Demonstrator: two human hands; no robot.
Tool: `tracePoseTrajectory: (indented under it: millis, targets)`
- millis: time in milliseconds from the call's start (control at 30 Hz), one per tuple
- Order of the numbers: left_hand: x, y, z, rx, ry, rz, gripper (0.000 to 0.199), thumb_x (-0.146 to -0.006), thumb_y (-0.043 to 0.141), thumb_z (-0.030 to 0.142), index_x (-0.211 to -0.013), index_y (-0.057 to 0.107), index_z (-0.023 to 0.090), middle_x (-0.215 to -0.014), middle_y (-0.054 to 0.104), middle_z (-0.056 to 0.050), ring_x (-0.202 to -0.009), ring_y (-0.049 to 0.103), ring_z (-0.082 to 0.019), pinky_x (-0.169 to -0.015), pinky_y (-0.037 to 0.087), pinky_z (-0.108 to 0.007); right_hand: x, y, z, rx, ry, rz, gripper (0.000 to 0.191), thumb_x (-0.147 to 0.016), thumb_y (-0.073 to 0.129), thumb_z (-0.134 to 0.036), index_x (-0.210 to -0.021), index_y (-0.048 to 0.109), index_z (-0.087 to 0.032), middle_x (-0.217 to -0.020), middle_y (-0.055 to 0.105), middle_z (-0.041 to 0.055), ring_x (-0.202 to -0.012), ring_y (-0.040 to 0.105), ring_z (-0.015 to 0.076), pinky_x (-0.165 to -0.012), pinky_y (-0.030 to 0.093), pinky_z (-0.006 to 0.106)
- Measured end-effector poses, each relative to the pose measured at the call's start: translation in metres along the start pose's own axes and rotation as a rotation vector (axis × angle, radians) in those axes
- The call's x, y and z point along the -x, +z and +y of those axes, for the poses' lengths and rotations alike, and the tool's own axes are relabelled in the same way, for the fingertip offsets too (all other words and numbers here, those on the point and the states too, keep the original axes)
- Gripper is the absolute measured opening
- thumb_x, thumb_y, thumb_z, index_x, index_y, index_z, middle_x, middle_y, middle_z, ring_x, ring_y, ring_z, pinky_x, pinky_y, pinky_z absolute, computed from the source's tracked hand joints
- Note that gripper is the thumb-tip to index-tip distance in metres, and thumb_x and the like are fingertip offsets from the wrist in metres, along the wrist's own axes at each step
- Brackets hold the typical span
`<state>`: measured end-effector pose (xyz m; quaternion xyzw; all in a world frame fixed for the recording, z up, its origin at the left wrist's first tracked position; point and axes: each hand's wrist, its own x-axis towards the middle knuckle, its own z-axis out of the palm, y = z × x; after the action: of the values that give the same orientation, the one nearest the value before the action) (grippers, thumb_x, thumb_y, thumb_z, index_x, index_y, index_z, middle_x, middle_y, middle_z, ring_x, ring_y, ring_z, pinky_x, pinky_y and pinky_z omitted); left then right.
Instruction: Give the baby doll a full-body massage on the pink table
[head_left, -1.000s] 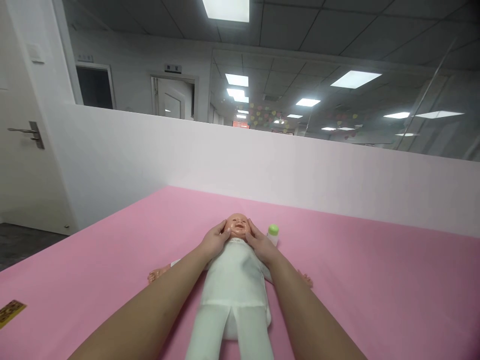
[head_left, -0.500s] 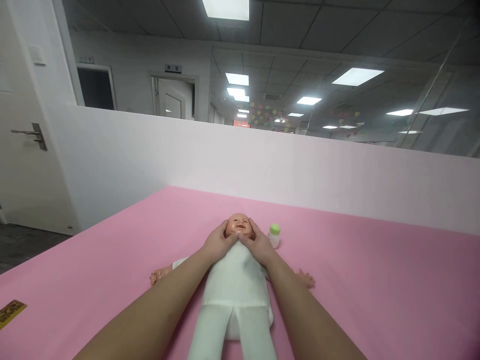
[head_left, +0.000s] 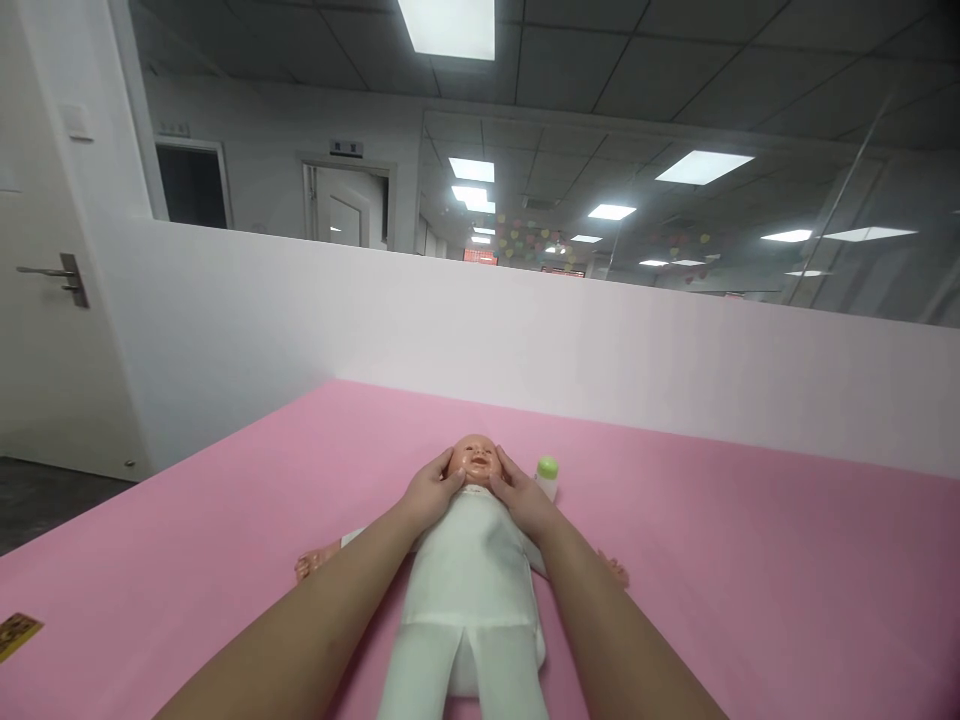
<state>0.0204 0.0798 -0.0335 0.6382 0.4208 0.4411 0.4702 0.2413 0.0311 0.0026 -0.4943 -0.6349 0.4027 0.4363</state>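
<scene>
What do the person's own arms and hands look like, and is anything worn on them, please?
The left hand and right hand are ungloved, and no rings show. The left forearm and right forearm are bare, with no sleeve, watch or bracelet in view.

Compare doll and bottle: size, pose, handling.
The doll is much larger than the bottle. The doll lies face up; the bottle stands upright. The left hand and right hand hold the doll's head; neither holds the bottle. Both rest on the pink surface.
</scene>
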Motion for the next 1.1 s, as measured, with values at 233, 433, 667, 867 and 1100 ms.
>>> tracePoseTrajectory:
  millis: [233,433,667,867,1100]
  targets:
    - [-0.008,0.005,-0.011,0.136,-0.044,0.044,0.096,-0.091,0.062,0.069,-0.167,0.034,0.017,-0.163,0.032,-0.011,-0.157,0.038,-0.022,-0.136,0.031,-0.035,-0.007,0.002,0.011,-0.257,0.054,-0.008,0.087,-0.093,0.067,-0.070,-0.165,0.038,-0.031,-0.163,0.047,0.0026,-0.149,0.048,0.0281,-0.125,0.037,0.045]
    - [0.001,0.004,0.007,-0.040,-0.025,0.045,0.098,-0.088,0.061,0.076,-0.165,0.039,0.019,-0.161,0.036,-0.010,-0.153,0.042,-0.024,-0.134,0.035,-0.034,-0.012,0.007,0.015,-0.195,0.000,0.085,0.085,-0.090,0.071,-0.069,-0.161,0.048,-0.028,-0.161,0.050,0.0057,-0.151,0.043,0.0304,-0.127,0.034,0.047]
    - [0.011,0.005,0.022,-0.200,0.014,0.032,0.098,-0.082,0.069,0.073,-0.161,0.044,0.021,-0.153,0.049,-0.008,-0.137,0.058,-0.023,-0.118,0.051,-0.031,-0.013,0.015,0.016,-0.143,-0.044,0.113,0.097,-0.082,0.086,-0.053,-0.162,0.041,-0.024,-0.159,0.052,0.0097,-0.142,0.056,0.0272,-0.119,0.047,0.042]
    - [0.010,0.004,0.021,-0.231,0.024,0.058,0.096,-0.082,0.073,0.066,-0.161,0.044,0.019,-0.152,0.050,-0.008,-0.135,0.058,-0.021,-0.117,0.051,-0.029,-0.019,0.014,0.025,-0.131,-0.061,0.093,0.099,-0.080,0.088,-0.048,-0.163,0.039,-0.024,-0.158,0.053,0.0096,-0.140,0.057,0.0271,-0.117,0.048,0.042]
    - [0.004,0.003,0.013,-0.174,0.025,0.048,0.089,-0.087,0.067,0.062,-0.161,0.044,0.017,-0.154,0.048,-0.009,-0.136,0.058,-0.019,-0.119,0.049,-0.027,-0.011,0.004,0.016,0.012,-0.039,0.068,0.092,-0.090,0.078,-0.055,-0.166,0.036,-0.027,-0.165,0.044,0.0057,-0.148,0.048,0.0260,-0.125,0.037,0.041]
